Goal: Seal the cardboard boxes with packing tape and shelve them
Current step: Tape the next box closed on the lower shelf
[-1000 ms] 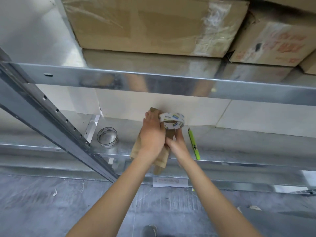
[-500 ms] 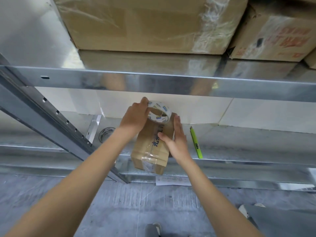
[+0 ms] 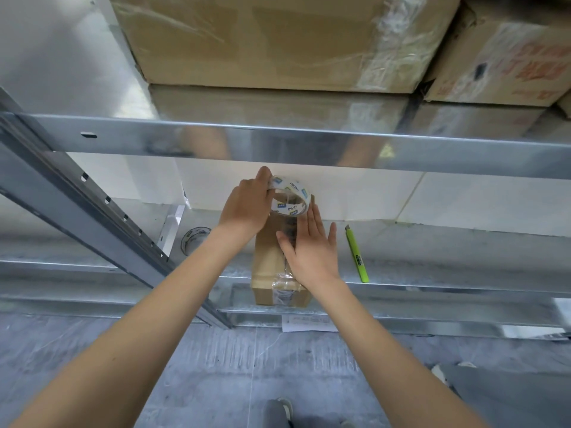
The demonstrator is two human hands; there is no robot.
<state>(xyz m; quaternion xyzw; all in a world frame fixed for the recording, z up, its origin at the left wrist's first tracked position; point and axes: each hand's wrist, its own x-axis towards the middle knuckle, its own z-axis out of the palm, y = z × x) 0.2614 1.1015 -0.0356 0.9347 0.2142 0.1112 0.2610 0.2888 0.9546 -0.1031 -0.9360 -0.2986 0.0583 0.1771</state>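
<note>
A small brown cardboard box lies on the lower metal shelf, its near end overhanging the shelf edge. Clear tape runs along its top and down its front face. My left hand grips a roll of clear packing tape at the box's far end. My right hand lies flat on the box top with straight fingers, pressing on the tape strip.
A green utility knife lies on the shelf right of the box. A second tape roll sits at the left by the upright. Large cardboard boxes fill the shelf above. A paper slip lies on the floor.
The box now lies flat on the shelf instead of being held up. My left hand has pulled the roll to the far end, and my right hand has flattened onto the top.
</note>
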